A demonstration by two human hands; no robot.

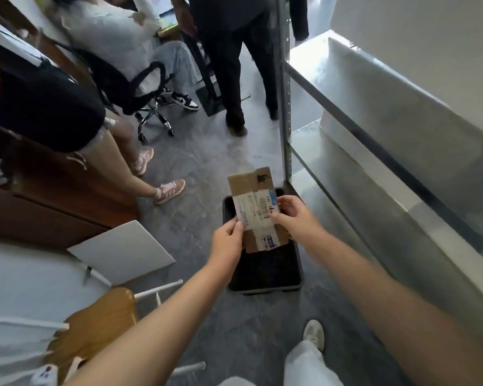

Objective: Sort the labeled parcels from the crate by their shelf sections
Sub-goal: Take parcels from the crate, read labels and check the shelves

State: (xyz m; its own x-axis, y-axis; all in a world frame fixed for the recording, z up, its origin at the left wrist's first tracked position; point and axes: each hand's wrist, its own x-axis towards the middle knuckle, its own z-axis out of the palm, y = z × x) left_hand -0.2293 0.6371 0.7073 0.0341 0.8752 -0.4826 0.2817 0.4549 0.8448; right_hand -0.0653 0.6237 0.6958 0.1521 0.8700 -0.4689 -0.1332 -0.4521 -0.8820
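Note:
A flat brown cardboard parcel (250,181) with white shipping labels hangs above a black crate (265,285) on the floor. My left hand (227,240) pinches the parcel's lower left edge. My right hand (296,215) grips its right side, thumb on the label. The part of the crate's inside that shows looks dark and holds nothing I can make out; the parcel hides its far end.
A metal shelf unit (286,107) with white boards stands to the right. A wooden chair (101,321) and a white panel (123,252) sit at the lower left. Three persons stand or sit ahead and to the left, one on an office chair (140,93). My shoe (314,334) rests near the crate.

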